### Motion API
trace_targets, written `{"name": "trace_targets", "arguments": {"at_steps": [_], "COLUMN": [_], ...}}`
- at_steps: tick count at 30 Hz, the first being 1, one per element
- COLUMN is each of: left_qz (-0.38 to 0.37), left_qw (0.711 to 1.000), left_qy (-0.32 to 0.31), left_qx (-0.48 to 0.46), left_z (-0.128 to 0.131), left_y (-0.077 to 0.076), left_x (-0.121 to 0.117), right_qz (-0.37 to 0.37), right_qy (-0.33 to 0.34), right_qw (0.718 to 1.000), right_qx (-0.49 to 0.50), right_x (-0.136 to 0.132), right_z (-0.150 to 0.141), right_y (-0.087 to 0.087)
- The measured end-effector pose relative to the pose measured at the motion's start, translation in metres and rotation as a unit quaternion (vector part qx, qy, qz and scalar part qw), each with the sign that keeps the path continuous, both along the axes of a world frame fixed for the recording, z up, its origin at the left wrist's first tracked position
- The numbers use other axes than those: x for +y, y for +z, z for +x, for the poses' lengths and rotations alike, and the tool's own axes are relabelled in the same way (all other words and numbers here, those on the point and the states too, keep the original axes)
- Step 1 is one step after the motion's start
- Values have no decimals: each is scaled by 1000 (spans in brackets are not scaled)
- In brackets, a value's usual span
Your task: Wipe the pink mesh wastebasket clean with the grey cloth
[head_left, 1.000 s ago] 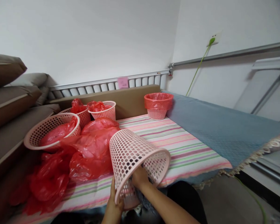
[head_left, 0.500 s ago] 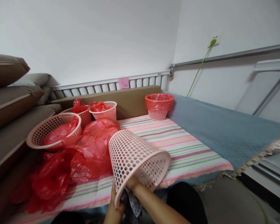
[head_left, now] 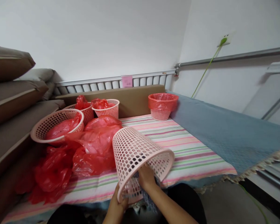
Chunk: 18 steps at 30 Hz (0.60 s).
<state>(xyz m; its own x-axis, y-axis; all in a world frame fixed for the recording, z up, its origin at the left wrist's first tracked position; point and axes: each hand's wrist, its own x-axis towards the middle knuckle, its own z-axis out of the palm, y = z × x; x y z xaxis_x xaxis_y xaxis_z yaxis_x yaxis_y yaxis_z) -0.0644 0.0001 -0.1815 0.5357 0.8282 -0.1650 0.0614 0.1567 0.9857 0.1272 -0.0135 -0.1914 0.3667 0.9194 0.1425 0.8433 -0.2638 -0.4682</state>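
Note:
A pink perforated plastic basket (head_left: pixel 135 152) lies tilted with its mouth toward me at the near edge of the striped cloth (head_left: pixel 177 146). My left hand (head_left: pixel 118 205) grips its rim at the lower left. My right hand (head_left: pixel 146 177) reaches inside the basket, fingers closed on a dark grey cloth (head_left: pixel 149 199) that shows below the rim.
Loose red plastic bags (head_left: pixel 84 152) lie heaped to the left. Three pink baskets with red bags stand behind them, the nearest (head_left: pixel 57 126) tipped. A lined red basket (head_left: pixel 162 105) stands at the back by a blue blanket (head_left: pixel 224 127). Brown cushions (head_left: pixel 11 90) are stacked at left.
My right hand drew back toward the rim with the grey cloth, then pushed deeper into the basket again. The view shifted slightly, and the basket stayed tilted in my left hand.

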Motion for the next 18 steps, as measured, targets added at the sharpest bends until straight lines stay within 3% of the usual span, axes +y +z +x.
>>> {"name": "trace_targets", "arguments": {"at_steps": [6,15,18], "left_qz": [8,8,5], "left_qw": [1000,1000,999], "left_qy": [8,-12,-21], "left_qx": [14,23,28], "left_z": [1,4,3], "left_y": [0,4,8], "left_x": [2,2,1], "right_qz": [-23,-62,-65], "right_qy": [-3,89,90], "right_qw": [999,994,993], "right_qx": [-33,-28,-30], "right_x": [-2,-12,-13], "right_z": [5,8,2], "right_y": [-7,2,2]}}
